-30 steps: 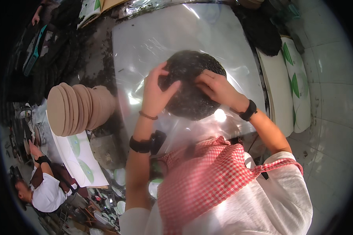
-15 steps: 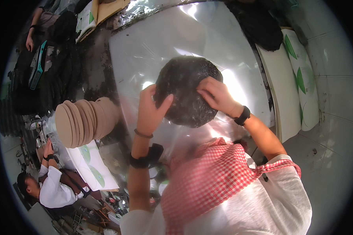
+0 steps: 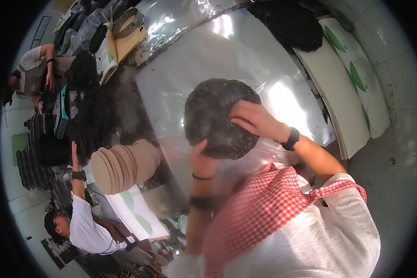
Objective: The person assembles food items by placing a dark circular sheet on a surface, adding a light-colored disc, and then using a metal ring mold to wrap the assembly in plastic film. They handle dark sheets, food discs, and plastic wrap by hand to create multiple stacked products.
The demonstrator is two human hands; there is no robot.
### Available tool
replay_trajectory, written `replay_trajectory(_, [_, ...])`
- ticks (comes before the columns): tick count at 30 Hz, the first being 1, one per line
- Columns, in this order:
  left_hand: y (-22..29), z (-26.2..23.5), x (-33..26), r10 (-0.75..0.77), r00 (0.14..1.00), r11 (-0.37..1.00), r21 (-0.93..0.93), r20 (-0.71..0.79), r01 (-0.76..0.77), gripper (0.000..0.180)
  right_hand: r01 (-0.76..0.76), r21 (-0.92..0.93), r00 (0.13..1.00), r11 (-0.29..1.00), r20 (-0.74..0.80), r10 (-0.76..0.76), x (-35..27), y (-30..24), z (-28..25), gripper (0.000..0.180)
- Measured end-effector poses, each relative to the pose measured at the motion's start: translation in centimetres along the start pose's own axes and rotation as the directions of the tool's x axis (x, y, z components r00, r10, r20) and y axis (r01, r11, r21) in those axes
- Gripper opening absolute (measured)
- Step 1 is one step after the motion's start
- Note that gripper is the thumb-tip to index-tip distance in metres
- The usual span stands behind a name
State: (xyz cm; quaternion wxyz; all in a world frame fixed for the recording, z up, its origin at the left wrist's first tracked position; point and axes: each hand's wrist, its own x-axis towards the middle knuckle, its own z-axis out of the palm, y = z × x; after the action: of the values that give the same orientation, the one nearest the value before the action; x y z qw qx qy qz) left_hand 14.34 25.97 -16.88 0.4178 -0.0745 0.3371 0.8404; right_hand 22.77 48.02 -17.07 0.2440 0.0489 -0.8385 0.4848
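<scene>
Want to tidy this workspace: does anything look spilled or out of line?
The stack of brown discs looks askew, its edges staggered rather than flush. Dark, residue-like smears also lie messily left of the pale sheet under the dark round mass.

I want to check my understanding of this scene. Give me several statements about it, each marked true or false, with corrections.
1. The right hand is over the rough black round mass. True.
2. The left hand is at the mass's far edge. False: that hand, blurred, is at its near edge.
3. The stack of tan round discs stands to the mass's right. False: this stack is on its left.
4. The person wears a red-and-white checked fabric apron. True.
</scene>
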Motion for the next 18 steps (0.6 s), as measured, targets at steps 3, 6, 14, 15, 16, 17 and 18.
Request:
replay_trajectory(3, [-0.3,0.0,-0.1,-0.024,0.997,0.994,-0.102,0.078,0.032,0.062,0.016,-0.080,0.999,0.997,-0.037,-0.019,0.2,-1.2,-0.1,0.013])
replay_trajectory(6, [-0.4,0.2,-0.6,-0.030,0.995,0.996,-0.080,0.100,0.038,0.066,0.036,-0.218,0.998,0.975,-0.039,-0.046,0.0,-2.3,-0.4,0.014])
replay_trajectory(14, [-0.4,-0.5,-1.4,-0.024,0.993,0.998,0.053,0.117,0.018,0.063,-0.015,-0.449,1.000,0.893,0.007,0.020,-0.1,-4.4,0.2,0.011])
replay_trajectory(15, [-0.4,-0.4,-1.5,-0.008,0.993,0.999,0.033,0.114,0.005,0.061,-0.054,-0.359,0.998,0.932,-0.031,0.046,-0.1,-4.0,0.4,0.012])
replay_trajectory(16, [-0.5,-0.1,-1.5,0.006,0.994,1.000,0.013,0.111,-0.008,0.058,-0.092,-0.265,0.995,0.960,-0.067,0.077,-0.1,-3.7,0.5,0.013])
replay_trajectory(17, [-0.4,0.4,-1.3,0.007,0.994,1.000,0.012,0.106,-0.008,0.058,-0.093,-0.262,0.995,0.961,-0.064,0.079,-0.1,-3.7,0.3,0.013])
replay_trajectory(18, [-0.2,1.1,-1.1,-0.013,0.999,1.000,-0.014,0.035,0.013,0.053,-0.235,-0.066,0.967,0.970,-0.118,0.226,0.0,-3.8,0.0,0.011])
